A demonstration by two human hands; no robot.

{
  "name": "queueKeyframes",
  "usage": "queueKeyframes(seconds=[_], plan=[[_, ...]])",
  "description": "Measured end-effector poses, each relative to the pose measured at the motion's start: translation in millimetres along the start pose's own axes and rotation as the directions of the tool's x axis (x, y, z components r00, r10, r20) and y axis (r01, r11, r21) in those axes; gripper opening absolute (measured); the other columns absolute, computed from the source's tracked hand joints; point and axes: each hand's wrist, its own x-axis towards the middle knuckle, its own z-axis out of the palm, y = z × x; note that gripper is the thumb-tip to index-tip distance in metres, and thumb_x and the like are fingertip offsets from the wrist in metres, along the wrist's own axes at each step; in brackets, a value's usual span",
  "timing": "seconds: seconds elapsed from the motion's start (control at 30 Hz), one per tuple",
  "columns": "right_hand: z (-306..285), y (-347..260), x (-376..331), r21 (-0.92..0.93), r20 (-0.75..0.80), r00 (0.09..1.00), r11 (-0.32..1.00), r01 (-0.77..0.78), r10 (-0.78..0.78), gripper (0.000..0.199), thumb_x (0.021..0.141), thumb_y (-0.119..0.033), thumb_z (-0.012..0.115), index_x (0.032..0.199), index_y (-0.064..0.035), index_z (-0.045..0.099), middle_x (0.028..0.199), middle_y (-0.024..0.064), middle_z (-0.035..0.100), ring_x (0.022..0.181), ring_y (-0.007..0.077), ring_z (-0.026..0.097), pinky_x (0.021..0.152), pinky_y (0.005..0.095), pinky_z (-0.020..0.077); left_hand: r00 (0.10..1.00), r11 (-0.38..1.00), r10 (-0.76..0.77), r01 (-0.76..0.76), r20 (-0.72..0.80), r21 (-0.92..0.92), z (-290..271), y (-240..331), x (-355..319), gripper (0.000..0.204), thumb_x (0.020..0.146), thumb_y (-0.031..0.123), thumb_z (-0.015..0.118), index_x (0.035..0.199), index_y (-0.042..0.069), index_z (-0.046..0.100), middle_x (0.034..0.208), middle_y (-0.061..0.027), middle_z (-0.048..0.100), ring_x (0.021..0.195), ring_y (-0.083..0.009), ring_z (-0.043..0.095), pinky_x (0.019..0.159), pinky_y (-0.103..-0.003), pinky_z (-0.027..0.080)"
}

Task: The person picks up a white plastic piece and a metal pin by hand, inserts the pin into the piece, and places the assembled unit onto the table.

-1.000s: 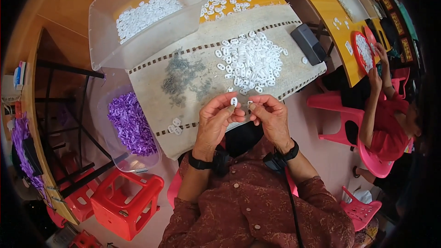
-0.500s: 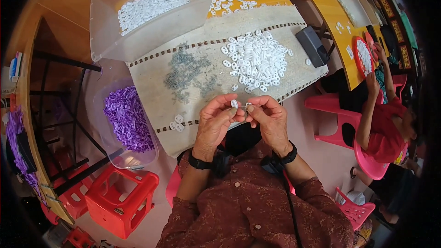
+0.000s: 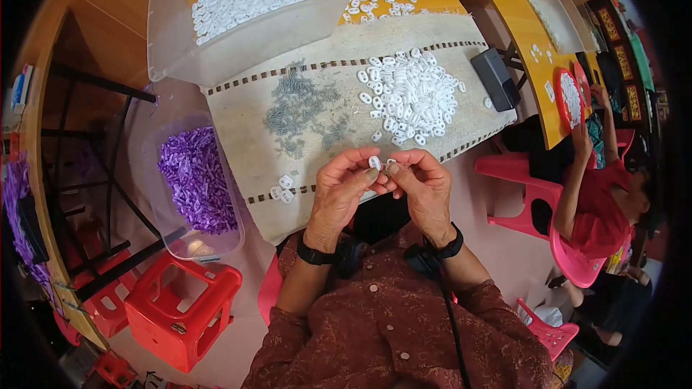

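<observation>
Left of the hands, a clear plastic tub of purple plastic pieces (image 3: 196, 180); ahead of the left hand (image 3: 344, 191), a scatter of small grey metal springs (image 3: 303, 108). The left hand's fingertips pinch a small white oval plastic clip (image 3: 374, 162), held upright just off the right hand (image 3: 425, 186), whose fingertips close on something too small to tell. Hands together, equally near the clip. Ahead of the right hand, a heap of white plastic clips (image 3: 411, 93)
</observation>
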Motion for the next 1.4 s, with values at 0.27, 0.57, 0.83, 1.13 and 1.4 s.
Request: queueKeyframes(seconds=[0.27, 0.57, 0.83, 1.13, 1.4], plan=[[3.2, -5.6, -1.7, -0.088, -0.002, 0.999, 0.995, 0.035, -0.035, 0.012, 0.091, -0.006, 0.061, 0.102, -0.0009, 0.062, 0.084, 0.0046, 0.068, 0.072, 0.0076, 0.064, 0.057, 0.0178, 0.0461, 0.999, 0.995, 0.030, -0.027, -0.023, 0.095, 3.0, 0.6, -0.9, 0.028, 0.088, -0.002, 0.058, 0.117, -0.002, 0.059, 0.095, -0.0094, 0.065, 0.083, -0.0152, 0.063, 0.075, -0.028, 0.053], [2.7, -3.1, -2.2, -0.116, -0.005, 0.998, 0.992, 0.056, -0.057, 0.012, 0.090, -0.003, 0.061, 0.101, 0.0000, 0.063, 0.081, 0.0034, 0.066, 0.069, 0.0066, 0.062, 0.056, 0.0179, 0.0460, 0.991, 0.947, 0.129, -0.136, 0.042, 0.289, 4.7, -1.0, -2.1, 0.031, 0.089, -0.003, 0.060, 0.120, -0.003, 0.057, 0.102, -0.0088, 0.063, 0.086, -0.0131, 0.062, 0.075, -0.026, 0.053], [3.2, -4.6, -2.1, -0.109, -0.013, 1.000, 0.994, 0.020, -0.022, 0.012, 0.090, -0.002, 0.061, 0.101, 0.0003, 0.063, 0.080, 0.0034, 0.066, 0.069, 0.0067, 0.061, 0.056, 0.0181, 0.0461, 0.989, 0.931, 0.134, -0.147, 0.061, 0.334, 1.9, -1.9, -1.5, 0.031, 0.089, -0.003, 0.059, 0.120, -0.004, 0.057, 0.103, -0.0074, 0.061, 0.086, -0.0135, 0.062, 0.075, -0.025, 0.053], [-0.1, -1.1, -1.9, -0.096, -0.013, 1.000, 0.995, 0.026, -0.027, 0.011, 0.089, -0.002, 0.063, 0.100, 0.0000, 0.065, 0.080, 0.0032, 0.066, 0.067, 0.0066, 0.062, 0.054, 0.0175, 0.0457, 0.982, 0.904, 0.165, -0.188, 0.091, 0.383, 6.5, 0.0, -1.9, 0.030, 0.089, -0.005, 0.059, 0.119, -0.003, 0.058, 0.103, -0.0070, 0.058, 0.087, -0.0135, 0.062, 0.075, -0.025, 0.053], [-3.9, -4.3, -2.5, -0.144, -0.014, 1.000, 0.990, 0.000, -0.002, 0.011, 0.089, -0.003, 0.064, 0.099, 0.0001, 0.065, 0.079, 0.0038, 0.067, 0.066, 0.0077, 0.062, 0.053, 0.0177, 0.0463, 0.985, 0.891, 0.148, -0.172, 0.089, 0.420, 5.8, 1.1, -2.8, 0.029, 0.088, -0.004, 0.061, 0.117, -0.002, 0.061, 0.099, -0.0053, 0.058, 0.088, -0.0117, 0.061, 0.076, -0.023, 0.054]])
